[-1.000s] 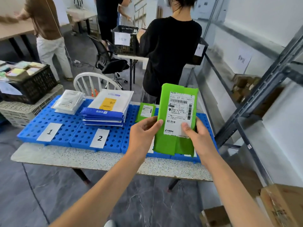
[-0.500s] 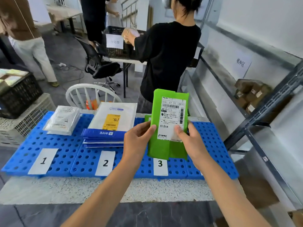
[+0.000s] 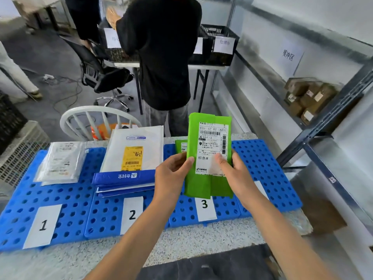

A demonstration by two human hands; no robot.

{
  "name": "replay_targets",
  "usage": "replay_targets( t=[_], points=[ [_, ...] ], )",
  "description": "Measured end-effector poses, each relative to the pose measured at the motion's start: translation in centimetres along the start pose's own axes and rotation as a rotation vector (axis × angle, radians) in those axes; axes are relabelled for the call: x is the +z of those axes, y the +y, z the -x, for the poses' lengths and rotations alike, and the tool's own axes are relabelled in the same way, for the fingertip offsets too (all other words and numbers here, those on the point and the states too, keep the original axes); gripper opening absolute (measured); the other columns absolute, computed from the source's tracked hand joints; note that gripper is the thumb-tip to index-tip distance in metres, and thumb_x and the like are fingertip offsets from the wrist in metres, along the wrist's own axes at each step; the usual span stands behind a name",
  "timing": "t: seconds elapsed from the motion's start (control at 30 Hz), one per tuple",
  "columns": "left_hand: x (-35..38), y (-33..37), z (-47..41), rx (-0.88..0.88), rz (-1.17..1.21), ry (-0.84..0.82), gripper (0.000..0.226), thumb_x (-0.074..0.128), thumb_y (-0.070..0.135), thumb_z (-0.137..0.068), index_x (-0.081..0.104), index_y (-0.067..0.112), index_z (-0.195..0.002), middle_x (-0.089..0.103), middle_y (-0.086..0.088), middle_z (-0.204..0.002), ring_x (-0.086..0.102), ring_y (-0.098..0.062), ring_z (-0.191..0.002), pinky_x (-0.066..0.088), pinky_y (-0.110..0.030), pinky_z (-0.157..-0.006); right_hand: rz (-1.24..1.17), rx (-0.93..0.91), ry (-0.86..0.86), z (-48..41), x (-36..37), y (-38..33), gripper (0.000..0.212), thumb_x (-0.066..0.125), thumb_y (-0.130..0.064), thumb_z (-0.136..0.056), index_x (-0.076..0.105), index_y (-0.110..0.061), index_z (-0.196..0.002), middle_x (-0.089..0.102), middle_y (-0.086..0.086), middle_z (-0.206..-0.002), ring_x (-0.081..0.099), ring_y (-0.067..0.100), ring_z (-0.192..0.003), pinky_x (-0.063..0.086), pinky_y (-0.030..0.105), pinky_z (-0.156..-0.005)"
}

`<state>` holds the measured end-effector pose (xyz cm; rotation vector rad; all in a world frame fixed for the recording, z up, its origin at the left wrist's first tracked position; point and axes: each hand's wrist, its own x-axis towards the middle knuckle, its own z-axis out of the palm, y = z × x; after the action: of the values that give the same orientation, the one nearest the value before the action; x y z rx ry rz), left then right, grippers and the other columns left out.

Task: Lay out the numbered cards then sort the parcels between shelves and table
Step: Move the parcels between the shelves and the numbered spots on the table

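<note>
Holding a green parcel (image 3: 210, 154) upright in the centre right of the frame, just above card 3 (image 3: 204, 209), with both hands. Left hand (image 3: 171, 174) pinching its left edge, thumb on the front. Right hand (image 3: 238, 178) grasping the right edge, thumb pressed on the white label. Kept upright with the label toward the camera, probably in order to read the printed code before choosing a place. Not yet laid down; seems lifted off the blue mats (image 3: 262, 168).

Laid out already along the near side of the mats, from lower left toward the centre: card 1 (image 3: 43, 225), card 2 (image 3: 132, 215) and card 3, apparently to mark one column each. Behind card 1, a pile of clear-bagged parcels (image 3: 60, 162). Behind card 2, a stack of white and blue mailers (image 3: 133, 150). Behind card 3, partly hidden by the held parcel, a smaller green parcel (image 3: 181, 146) flat on the mat. Looks like sorting by label or by kind; cannot tell which.

Judging from this, fitting next to lower the parcel into the column of card 3, on or beside the smaller green one, and only then to loosen both hands.

At the right of the frame, a metal shelf (image 3: 327, 122) with brown boxes (image 3: 308, 98), probably the other place for parcels.
</note>
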<state>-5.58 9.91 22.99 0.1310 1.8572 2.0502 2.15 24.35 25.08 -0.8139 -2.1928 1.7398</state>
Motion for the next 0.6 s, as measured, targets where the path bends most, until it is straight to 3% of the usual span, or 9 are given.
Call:
replay_targets(
  t=[0.23,0.33,0.4,0.5,0.6],
  points=[
    [3.3,-1.0,-4.0,0.001,-0.072,0.015,0.031,0.072,0.029,-0.085,0.07,0.015,-0.112,0.074,0.005,-0.1,0.07,-0.009,-0.096,0.056,-0.035,-0.09,0.01,0.019,0.012,-4.6,-1.7,1.2,0.034,0.05,-0.041,-0.097,0.047,-0.032,-0.13,0.059,-0.024,-0.114,0.056,-0.005,-0.105,0.043,0.021,-0.086],
    [4.8,-1.3,-6.0,-0.001,-0.109,0.018,0.027,0.071,0.03,-0.086,0.069,0.018,-0.11,0.074,0.005,-0.1,0.069,-0.008,-0.095,0.056,-0.032,-0.089,0.026,0.035,0.005,-6.9,-2.8,1.2,0.033,0.046,-0.04,-0.099,0.044,-0.032,-0.13,0.055,-0.023,-0.112,0.053,-0.001,-0.105,0.037,0.023,-0.092],
    [5.7,-1.5,-7.3,0.004,-0.141,0.024,0.028,0.071,0.03,-0.087,0.069,0.016,-0.111,0.073,0.006,-0.1,0.068,-0.006,-0.095,0.056,-0.029,-0.087,0.044,0.057,0.006,-8.8,-3.4,1.5,0.02,0.044,-0.04,-0.1,0.042,-0.038,-0.12,0.052,-0.023,-0.108,0.051,-0.003,-0.1,0.034,0.023,-0.093],
    [7.1,-2.1,-9.7,0.015,-0.169,0.033,0.025,0.07,0.029,-0.087,0.069,0.018,-0.11,0.073,0.008,-0.098,0.068,-0.004,-0.093,0.056,-0.023,-0.083,0.077,0.06,0.038,-12.5,-4.5,3.0,0.022,0.043,-0.045,-0.099,0.053,-0.032,-0.114,0.052,-0.005,-0.118,0.053,0.008,-0.103,0.038,0.027,-0.091],
    [8.1,-3.3,-12.0,-0.016,-0.194,0.065,0.025,0.07,0.028,-0.087,0.069,0.019,-0.11,0.073,0.009,-0.097,0.068,-0.001,-0.091,0.054,-0.015,-0.078,0.097,0.105,0.032,-15.8,-4.9,4.3,0.034,0.043,-0.043,-0.099,0.057,-0.024,-0.124,0.049,0.001,-0.118,0.05,0.008,-0.096,0.036,0.026,-0.09]
  ],
)
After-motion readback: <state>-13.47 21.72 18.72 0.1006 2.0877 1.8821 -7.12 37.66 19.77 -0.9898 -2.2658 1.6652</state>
